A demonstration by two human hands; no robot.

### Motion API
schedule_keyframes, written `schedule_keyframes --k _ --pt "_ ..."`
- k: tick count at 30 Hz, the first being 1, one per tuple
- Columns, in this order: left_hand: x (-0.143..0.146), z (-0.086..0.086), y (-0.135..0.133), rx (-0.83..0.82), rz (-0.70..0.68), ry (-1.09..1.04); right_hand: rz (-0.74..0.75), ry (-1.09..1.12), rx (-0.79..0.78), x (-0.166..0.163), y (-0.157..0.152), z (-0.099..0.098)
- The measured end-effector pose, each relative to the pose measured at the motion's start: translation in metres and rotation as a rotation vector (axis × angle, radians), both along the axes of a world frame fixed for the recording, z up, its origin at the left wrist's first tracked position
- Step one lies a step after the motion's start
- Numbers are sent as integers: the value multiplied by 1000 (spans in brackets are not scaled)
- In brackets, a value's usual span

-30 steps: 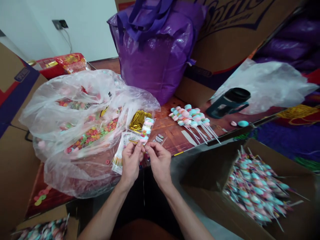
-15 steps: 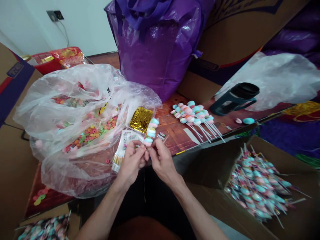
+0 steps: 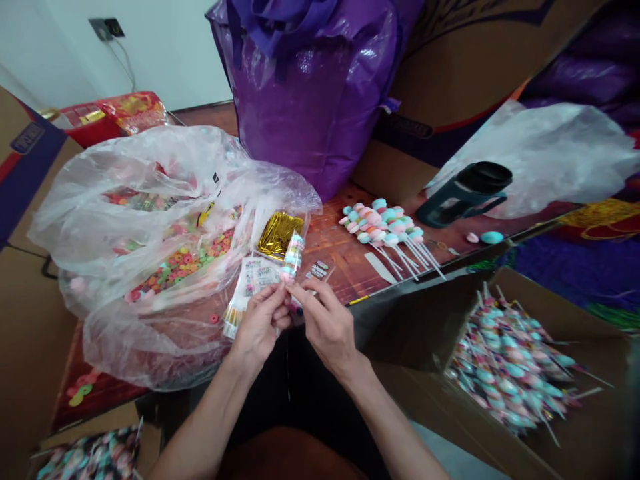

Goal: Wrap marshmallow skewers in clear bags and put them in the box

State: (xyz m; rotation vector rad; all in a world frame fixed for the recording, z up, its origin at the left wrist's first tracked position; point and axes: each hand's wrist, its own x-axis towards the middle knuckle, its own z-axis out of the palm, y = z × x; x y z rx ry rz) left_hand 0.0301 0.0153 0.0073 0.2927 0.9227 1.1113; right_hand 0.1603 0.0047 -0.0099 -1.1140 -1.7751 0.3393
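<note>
My left hand and my right hand meet at the table's near edge, fingers pinched at the lower end of a wrapped candy skewer of pastel sweets. The skewer points up and away from me. Just behind it lies a tray of gold twist ties, and under my left hand a stack of printed clear bags. I cannot make out whether a gold tie is between my fingers.
A big clear plastic bag of coloured ring sweets fills the left. Unwrapped skewers lie to the right near a dark mug. A cardboard box of wrapped skewers stands lower right. A purple bag stands behind.
The skewer has turned more upright and narrower in view as my fingers twist at its lower end. My hands stay in about the same place.
</note>
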Motion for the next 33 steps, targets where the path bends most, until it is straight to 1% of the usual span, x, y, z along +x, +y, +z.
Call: schedule_keyframes --k 2,5,7,10,12,14,16,18,20,21,23,25,27,28,30,33 --pt "1 2 0 -39 4 -16 -1 -125 110 4 3 -4" --pt "1 7 -2 -133 11 -32 8 -224 217 11 7 -7" --pt "2 12 -4 -163 5 -52 13 -244 254 14 9 -5" --pt "6 16 -8 -129 -26 -87 4 -213 254 13 8 -1" --pt "11 14 -10 -92 -36 -106 -9 -128 209 7 6 2" --pt "16 8 -9 -43 -48 -124 -39 16 123 1 2 4" --pt "19 3 -7 10 -92 -143 -82 190 -20 -2 -3 8" --pt "19 1 -4 81 -148 -144 -108 346 -186 -1 -9 13" --pt "18 6 -4 192 -161 -89 -112 444 -308 4 -15 22" --pt "17 10 -5 257 -155 -37 -117 463 -331 8 -19 27" --pt "17 18 -10 359 -153 103 -134 436 -297 15 -24 37" --pt "18 23 -15 388 -157 247 -135 365 -194 18 -30 42" --pt "21 25 -19 385 -156 365 -117 320 -81 19 -34 42" --pt "23 24 -21 385 -170 413 -115 320 -52 18 -36 40" --pt "26 22 -22 408 -236 492 -148 349 -63 18 -40 34" --pt "32 18 -26 449 -377 581 -240 387 -148 23 -47 25"
